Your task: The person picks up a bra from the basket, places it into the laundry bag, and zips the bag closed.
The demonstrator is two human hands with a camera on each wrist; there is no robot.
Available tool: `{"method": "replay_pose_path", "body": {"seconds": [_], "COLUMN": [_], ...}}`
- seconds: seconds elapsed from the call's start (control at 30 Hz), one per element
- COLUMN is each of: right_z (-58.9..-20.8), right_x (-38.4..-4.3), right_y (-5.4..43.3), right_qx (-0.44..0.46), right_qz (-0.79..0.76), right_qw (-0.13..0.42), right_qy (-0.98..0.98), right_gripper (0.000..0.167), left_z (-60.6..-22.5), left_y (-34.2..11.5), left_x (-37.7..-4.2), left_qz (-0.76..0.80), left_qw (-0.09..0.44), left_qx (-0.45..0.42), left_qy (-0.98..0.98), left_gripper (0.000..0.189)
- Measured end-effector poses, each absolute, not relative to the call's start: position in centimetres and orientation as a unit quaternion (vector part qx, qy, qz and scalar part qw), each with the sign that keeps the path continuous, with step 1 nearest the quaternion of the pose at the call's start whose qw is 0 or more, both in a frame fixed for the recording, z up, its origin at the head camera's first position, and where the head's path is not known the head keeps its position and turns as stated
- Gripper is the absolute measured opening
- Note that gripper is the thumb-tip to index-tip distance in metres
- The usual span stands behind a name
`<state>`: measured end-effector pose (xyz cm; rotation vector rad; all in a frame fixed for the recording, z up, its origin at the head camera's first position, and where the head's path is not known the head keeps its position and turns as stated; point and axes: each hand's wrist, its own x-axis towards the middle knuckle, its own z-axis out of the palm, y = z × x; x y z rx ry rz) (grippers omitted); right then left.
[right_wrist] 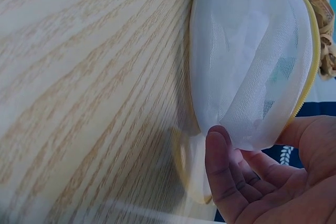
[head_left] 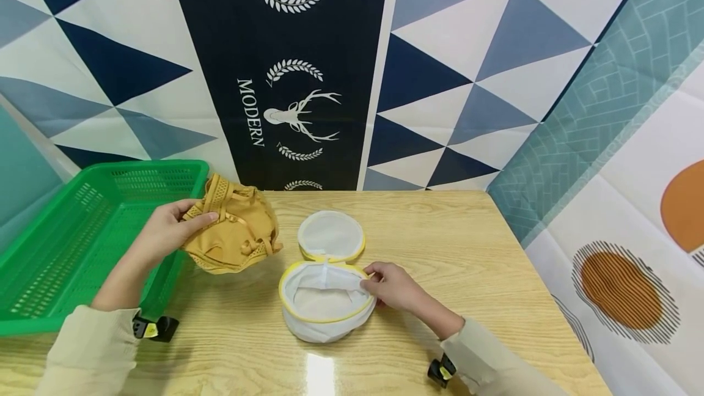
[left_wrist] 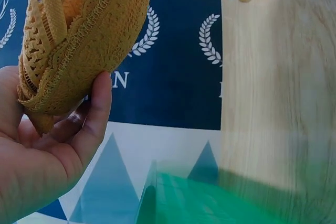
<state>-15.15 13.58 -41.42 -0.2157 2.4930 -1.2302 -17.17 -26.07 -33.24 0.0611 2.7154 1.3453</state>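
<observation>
My left hand (head_left: 167, 229) grips a folded mustard-yellow bra (head_left: 238, 238) by one edge, thumb on the near side, raised beside the green basket. Lace trim and straps show on the bra (left_wrist: 100, 45) in the left wrist view. A round white mesh laundry bag (head_left: 324, 330) with a yellow zip stands on the table, its lid (head_left: 332, 234) folded back behind it. On the bag's right rim, my right hand (head_left: 397, 287) pinches the mesh, thumb at the opening and fingers outside. From the right wrist view, those fingers (right_wrist: 223, 174) are against the bag's wall.
The green plastic basket (head_left: 71, 316) with perforated sides stands at the left of the wooden table (head_left: 429, 225). A patterned cloth (head_left: 440, 78) hangs behind the table's far edge. Another printed cloth (head_left: 610, 188) covers the right side.
</observation>
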Motion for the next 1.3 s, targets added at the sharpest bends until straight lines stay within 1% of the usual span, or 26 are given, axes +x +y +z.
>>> {"method": "replay_pose_path", "body": {"seconds": [0.17,0.4,0.67,1.07,1.3], "right_z": [-41.5,-41.5,-41.4,-41.3,-41.4], "right_x": [-15.1,-15.1,-15.1,-15.1,-15.2], "right_y": [13.6,13.6,13.6,13.5,13.6], "right_qx": [-0.078,-0.077,-0.075,-0.078,-0.085], "right_qz": [-0.435,-0.437,-0.434,-0.433,-0.430], "right_qw": [0.175,0.177,0.178,0.177,0.175], "right_qy": [0.880,0.879,0.880,0.881,0.881], "right_gripper": [0.027,0.027,0.027,0.027,0.026], "left_z": [-33.5,-33.7,-33.9,-34.3,-34.5], "left_y": [-25.6,-25.1,-24.4,-23.1,-22.0], "left_x": [-17.2,-17.3,-17.4,-17.5,-17.7], "left_qz": [0.457,0.462,0.475,0.494,0.481], "left_qw": [0.046,0.048,0.045,0.043,0.030], "left_qx": [0.035,0.036,0.050,0.060,0.063], "left_qy": [0.888,0.885,0.877,0.866,0.874], "left_gripper": [0.059,0.064,0.053,0.049,0.043]}}
